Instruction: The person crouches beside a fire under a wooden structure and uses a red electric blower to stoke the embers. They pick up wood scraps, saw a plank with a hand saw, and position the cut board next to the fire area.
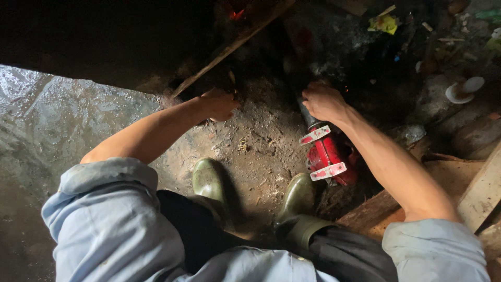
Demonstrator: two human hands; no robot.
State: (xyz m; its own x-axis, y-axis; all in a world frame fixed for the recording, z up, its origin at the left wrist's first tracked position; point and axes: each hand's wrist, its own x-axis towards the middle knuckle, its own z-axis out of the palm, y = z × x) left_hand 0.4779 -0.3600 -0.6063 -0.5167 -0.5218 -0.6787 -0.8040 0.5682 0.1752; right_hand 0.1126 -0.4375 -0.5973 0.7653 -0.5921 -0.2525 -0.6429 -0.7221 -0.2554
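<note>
A person in a pale blue shirt with rolled sleeves crouches over a patch of dirt floor (261, 151), seen from a head-worn camera looking straight down. The left hand (218, 103) reaches to the far side of the lit ground, fingers curled in; it appears to close on something small and pale at the edge of the dark, but what it pinches cannot be told. A long wooden pole (229, 48) runs at a slant from just beyond that hand up toward the far right.

The right hand (323, 100) lies knuckles-up on the dark grey barrel of a red tool (326, 154), fingers bent down over the barrel's far end in a closed grasp. The tool lies on the ground just right of the person's feet, its red body nearer the camera than the hand and crossed by two pale strips with red marks.

Two olive-green rubber boots (209, 180) stand between the arms, toes pointing away, one left and one right of centre. A sheet of grey plastic (62, 120) covers the ground at left. At near right lie wooden planks (482, 190). Farther off at right, a small white cup (464, 89) and a scrap of yellow litter (384, 23) sit among dark rubble.
</note>
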